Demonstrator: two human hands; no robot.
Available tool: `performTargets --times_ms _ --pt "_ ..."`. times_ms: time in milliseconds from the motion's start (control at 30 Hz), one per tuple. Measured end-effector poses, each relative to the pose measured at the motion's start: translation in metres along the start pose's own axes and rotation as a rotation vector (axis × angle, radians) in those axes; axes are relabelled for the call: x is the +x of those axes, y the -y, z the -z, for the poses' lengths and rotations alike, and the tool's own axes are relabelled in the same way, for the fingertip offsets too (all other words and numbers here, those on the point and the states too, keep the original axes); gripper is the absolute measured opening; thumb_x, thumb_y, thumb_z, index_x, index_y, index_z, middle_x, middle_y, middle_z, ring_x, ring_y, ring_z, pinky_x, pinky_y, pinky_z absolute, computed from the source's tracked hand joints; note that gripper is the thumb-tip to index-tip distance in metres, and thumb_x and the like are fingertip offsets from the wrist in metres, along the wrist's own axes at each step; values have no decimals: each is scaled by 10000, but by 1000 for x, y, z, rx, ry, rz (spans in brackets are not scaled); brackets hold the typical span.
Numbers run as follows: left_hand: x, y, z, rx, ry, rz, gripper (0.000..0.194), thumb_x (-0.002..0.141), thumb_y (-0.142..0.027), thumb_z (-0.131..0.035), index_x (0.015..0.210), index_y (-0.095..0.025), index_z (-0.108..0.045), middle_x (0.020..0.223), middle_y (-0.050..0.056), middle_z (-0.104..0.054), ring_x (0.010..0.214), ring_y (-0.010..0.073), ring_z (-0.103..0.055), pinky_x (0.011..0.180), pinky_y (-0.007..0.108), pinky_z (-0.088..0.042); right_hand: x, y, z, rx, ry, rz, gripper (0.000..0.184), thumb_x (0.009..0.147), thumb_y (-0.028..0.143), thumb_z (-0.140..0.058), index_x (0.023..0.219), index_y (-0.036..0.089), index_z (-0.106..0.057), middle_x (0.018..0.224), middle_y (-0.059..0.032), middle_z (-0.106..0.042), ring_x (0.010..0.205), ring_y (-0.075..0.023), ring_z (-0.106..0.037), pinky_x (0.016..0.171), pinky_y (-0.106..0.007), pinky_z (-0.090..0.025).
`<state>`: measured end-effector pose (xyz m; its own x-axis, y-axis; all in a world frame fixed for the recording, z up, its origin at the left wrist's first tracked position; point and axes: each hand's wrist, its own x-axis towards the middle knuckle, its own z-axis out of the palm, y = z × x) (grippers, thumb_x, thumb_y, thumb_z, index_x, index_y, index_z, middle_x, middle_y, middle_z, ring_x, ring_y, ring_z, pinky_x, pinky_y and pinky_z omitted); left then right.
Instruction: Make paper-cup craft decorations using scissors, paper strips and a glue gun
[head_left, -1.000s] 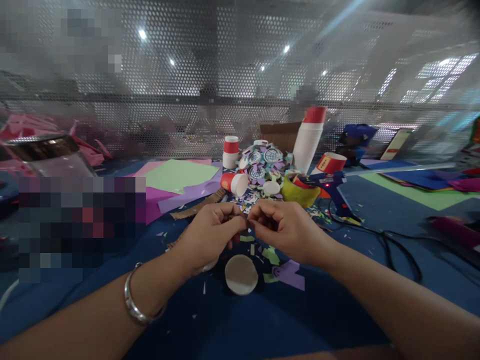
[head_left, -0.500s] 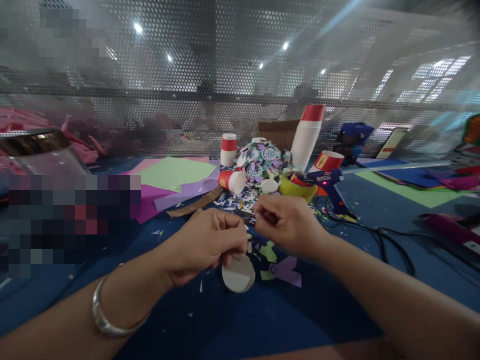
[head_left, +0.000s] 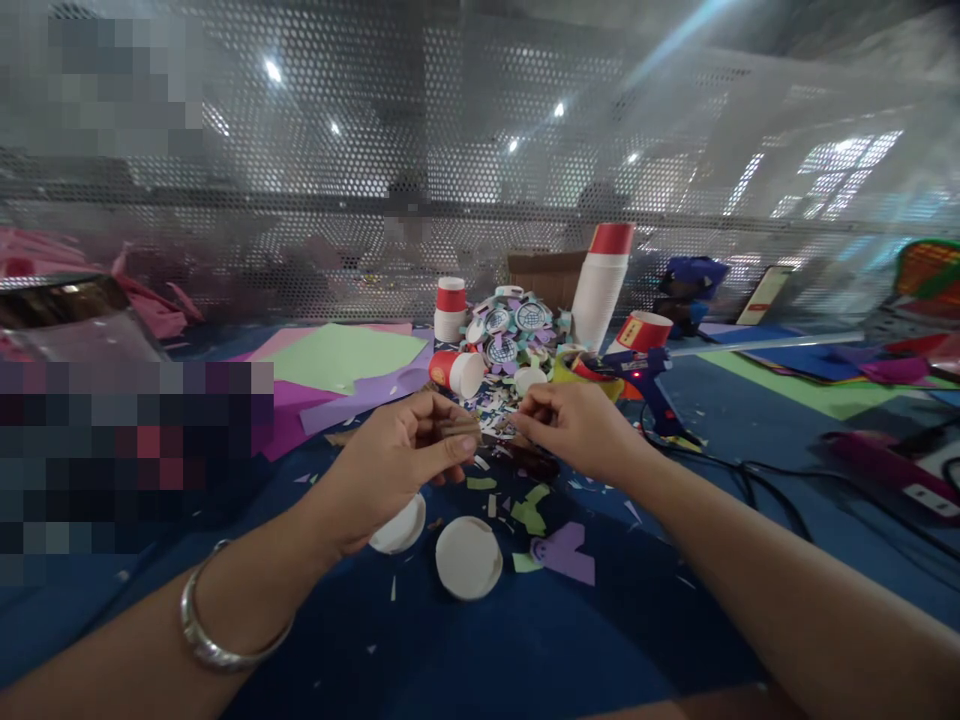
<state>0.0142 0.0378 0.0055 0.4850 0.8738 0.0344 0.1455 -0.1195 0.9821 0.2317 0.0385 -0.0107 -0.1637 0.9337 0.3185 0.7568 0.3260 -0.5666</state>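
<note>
My left hand (head_left: 409, 445), with a silver bangle on its wrist, is closed on a small brown piece of cardboard (head_left: 460, 428) between thumb and fingers. Just across from it, my right hand (head_left: 574, 425) is pinched; what sits between its fingertips is too small to make out. Below the hands, a white paper disc (head_left: 469, 558) lies on the blue table. A second white disc (head_left: 400, 524) is partly covered by my left hand. Cut green paper (head_left: 531, 510) and a purple paper shape (head_left: 566, 553) lie to the right of the discs.
Behind my hands are a pile of decorated discs (head_left: 517, 325), a tipped red-and-white cup (head_left: 457, 373) and a tall cup stack (head_left: 600, 285). A blue glue gun (head_left: 649, 380) with a lit red light rests at right, its black cable (head_left: 757, 470) trailing across. Coloured sheets (head_left: 345, 355) lie left.
My hands have turned and their fingers loosened, so the cardboard in my left hand now shows. The second white disc has come into sight beneath my left hand. The view has shifted slightly.
</note>
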Motion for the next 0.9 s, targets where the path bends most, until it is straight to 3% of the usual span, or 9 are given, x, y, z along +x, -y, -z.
performTargets --times_ms 233,467,600,767,900 --pt "-1 0 0 103 -44 -13 210 820 -345 -657 932 -168 -673 786 -6 -604 655 104 -487 588 226 -400 -2 3 1 58 -40 35 118 867 256 -570 795 181 -625 638 13 -589 521 -104 -471 509 -237 -351" --pt "-3 2 -2 304 37 -9 249 840 -406 -604 754 -174 -632 642 -42 -496 577 107 -455 540 237 -347 -14 24 -2 339 43 111 205 914 350 -549 839 179 -634 649 24 -549 536 -99 -469 490 -225 -343" --pt "-3 1 -3 469 64 -80 337 879 -439 -532 656 -186 -530 610 -48 -428 562 116 -438 518 248 -300 -17 31 -3 313 60 200 138 883 246 -581 800 162 -651 691 10 -586 598 -98 -479 530 -215 -359" --pt "-1 -5 -2 527 -37 -172 326 876 -380 -514 609 -192 -524 615 -36 -472 596 127 -472 566 252 -349 -12 22 4 252 0 174 134 887 232 -564 785 165 -618 627 33 -547 553 -86 -467 516 -204 -346" --pt "0 -6 1 497 -149 -155 312 865 -374 -518 613 -195 -557 593 -36 -511 558 118 -489 552 245 -374 -7 9 14 25 -73 136 177 886 263 -553 741 175 -604 611 30 -552 542 -94 -468 519 -214 -338"
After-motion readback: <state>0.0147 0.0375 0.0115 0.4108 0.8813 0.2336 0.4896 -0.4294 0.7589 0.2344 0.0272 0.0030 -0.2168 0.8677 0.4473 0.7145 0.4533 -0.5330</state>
